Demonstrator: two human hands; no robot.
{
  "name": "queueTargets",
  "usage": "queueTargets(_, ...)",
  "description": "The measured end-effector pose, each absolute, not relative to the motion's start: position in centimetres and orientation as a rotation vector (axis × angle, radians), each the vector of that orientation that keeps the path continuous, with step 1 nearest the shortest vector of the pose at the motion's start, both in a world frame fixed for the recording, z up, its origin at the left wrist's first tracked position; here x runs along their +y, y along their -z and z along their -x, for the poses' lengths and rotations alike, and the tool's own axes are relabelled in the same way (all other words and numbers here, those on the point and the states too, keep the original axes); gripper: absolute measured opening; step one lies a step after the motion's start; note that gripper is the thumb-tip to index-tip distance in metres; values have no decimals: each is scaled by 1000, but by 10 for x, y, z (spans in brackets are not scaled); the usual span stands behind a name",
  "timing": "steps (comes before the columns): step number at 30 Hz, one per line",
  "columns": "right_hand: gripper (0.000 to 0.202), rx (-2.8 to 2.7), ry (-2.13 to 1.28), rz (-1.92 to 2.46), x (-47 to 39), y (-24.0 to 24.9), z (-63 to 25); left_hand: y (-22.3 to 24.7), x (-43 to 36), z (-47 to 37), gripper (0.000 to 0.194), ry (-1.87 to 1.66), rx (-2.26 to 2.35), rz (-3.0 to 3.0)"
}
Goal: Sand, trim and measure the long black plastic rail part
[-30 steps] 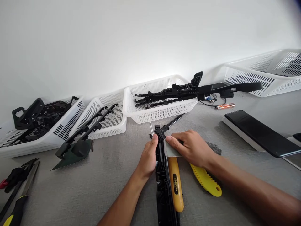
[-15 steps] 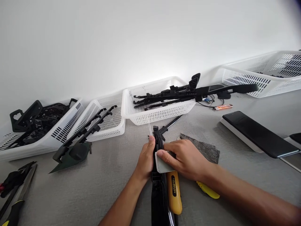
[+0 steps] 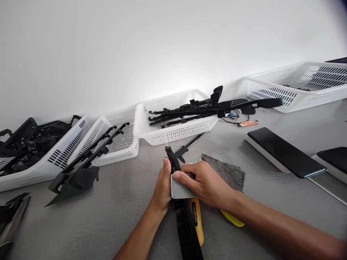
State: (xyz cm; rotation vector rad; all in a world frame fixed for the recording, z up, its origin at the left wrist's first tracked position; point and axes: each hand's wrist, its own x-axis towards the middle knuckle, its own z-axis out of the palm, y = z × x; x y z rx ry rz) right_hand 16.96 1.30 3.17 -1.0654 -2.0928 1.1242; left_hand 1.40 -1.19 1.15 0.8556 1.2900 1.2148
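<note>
A long black plastic part (image 3: 187, 231) runs from the bottom edge up between my hands, its far end leaning left. My left hand (image 3: 162, 187) is closed around its left side, thumb pointing up. With my right hand (image 3: 207, 182) I pinch a flat light-grey pad (image 3: 180, 189), thumb on its face, held against the part's right side. Under the part lies a yellow-handled tool (image 3: 200, 227) with dark lettering. Beyond the fingers rests a black caliper (image 3: 187, 146). A ragged dark grey cloth (image 3: 226, 171) and a yellow object (image 3: 232, 218) lie near my right forearm, which partly covers the latter.
White baskets with black plastic parts stand along the wall: a left one (image 3: 40, 171), a shallow one (image 3: 116, 153), a middle one (image 3: 176, 135) and a right one (image 3: 303, 99). A black phone (image 3: 287, 151) lies on a white box. Files (image 3: 16, 216) lie at the left.
The scene has shifted left in view. The black part's far end now tilts further left. Both hands keep their hold, with the pad still against the part.
</note>
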Motion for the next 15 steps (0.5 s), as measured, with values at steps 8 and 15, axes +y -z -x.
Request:
queueTargets(8, 64, -1779, -1010, 1256, 38, -27, -188, -19, -19, -19, 74, -971, 1095, -1048)
queueTargets(15, 42, -1784, -817, 1254, 32, -30, -185, -20, -23, -22, 75, -1038, 1199, -1073)
